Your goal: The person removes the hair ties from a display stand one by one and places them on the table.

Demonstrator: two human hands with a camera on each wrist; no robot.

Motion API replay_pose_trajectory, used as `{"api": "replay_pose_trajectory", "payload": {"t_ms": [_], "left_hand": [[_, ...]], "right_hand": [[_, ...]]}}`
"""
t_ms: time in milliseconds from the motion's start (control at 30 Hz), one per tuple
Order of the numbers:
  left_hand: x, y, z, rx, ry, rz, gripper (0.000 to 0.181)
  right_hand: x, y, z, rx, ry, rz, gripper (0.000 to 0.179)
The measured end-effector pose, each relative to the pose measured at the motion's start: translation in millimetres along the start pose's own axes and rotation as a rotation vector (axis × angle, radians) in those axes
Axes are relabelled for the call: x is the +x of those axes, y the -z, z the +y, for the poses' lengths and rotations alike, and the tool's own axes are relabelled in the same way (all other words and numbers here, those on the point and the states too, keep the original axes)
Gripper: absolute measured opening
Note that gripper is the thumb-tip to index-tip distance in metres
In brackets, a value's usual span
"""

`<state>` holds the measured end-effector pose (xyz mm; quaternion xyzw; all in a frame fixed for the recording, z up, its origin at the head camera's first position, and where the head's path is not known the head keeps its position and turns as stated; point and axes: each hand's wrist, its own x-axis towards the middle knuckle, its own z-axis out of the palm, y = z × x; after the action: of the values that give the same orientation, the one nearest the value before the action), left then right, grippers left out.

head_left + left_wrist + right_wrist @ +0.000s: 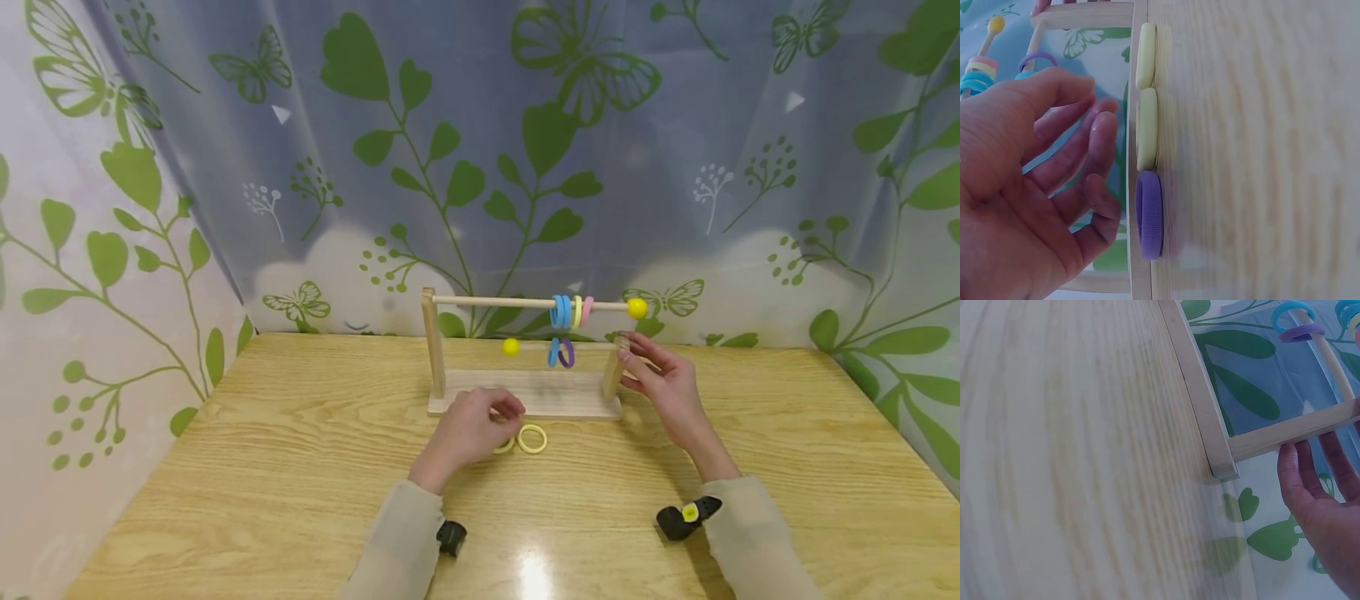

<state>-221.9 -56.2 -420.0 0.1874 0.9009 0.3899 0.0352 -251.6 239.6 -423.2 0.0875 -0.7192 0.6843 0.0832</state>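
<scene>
A wooden stand (540,385) with two rods stands on the table. Blue hair ties (557,312), a pale yellow one (577,312) and a pink one (588,310) hang on its upper rod. On the lower rod are one blue hair tie (552,353) and a purple one (569,353). My right hand (670,396) holds the right post (1297,432), thumb in front. Loosely bent and holding nothing, my left hand (474,427) hovers by the base's front edge. Beside it, two yellow hair ties (1147,128) and a purple one (1152,215) lie on the table.
Yellow balls cap the rods, one at the upper rod's right end (637,308) and one at the lower rod's left end (511,347). A leaf-printed curtain (465,167) hangs behind the wooden table (300,467).
</scene>
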Motion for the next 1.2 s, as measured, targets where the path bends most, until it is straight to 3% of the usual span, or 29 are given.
{"api": "replay_pose_trajectory", "payload": {"t_ms": [233,600,1200], "left_hand": [[1.6,-1.7,4.1,-0.085,-0.015,0.091,0.018],[6.8,-10.4,12.8,-0.131,-0.028,0.282,0.017],[18.4,-23.4,28.2,-0.237,-0.013,0.426,0.017]], "right_hand": [[-0.1,-1.4,-1.5,-0.019,-0.011,0.011,0.05],[0.6,-1.5,-0.2,-0.034,-0.016,0.011,0.052],[-0.6,-2.1,-1.7,-0.019,-0.019,0.012,0.052]]}}
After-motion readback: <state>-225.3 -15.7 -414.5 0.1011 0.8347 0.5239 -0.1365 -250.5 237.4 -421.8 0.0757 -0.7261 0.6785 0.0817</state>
